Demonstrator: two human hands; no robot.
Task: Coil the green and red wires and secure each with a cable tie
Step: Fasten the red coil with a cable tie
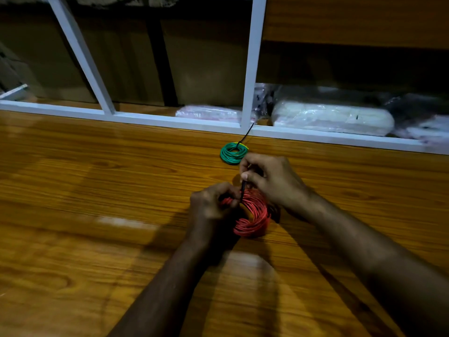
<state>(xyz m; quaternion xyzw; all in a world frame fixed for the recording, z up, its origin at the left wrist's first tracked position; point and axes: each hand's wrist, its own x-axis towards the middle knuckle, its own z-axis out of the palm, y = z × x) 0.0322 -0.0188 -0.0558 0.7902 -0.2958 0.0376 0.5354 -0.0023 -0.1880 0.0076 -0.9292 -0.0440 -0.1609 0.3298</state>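
Wood-grain table (97,190) fills the lower frame, with a white frame (170,121) along its far edge and plastic-wrapped bundles (332,117) behind it at upper right. At centre I see my left hand (211,203) gripping the red coil (252,215), which rests on the table, while my right hand (269,178) pinches a black cable tie (243,188) rising from it. Just beyond lies the green coil (233,153), its own black tie tail (246,133) pointing toward the white frame.
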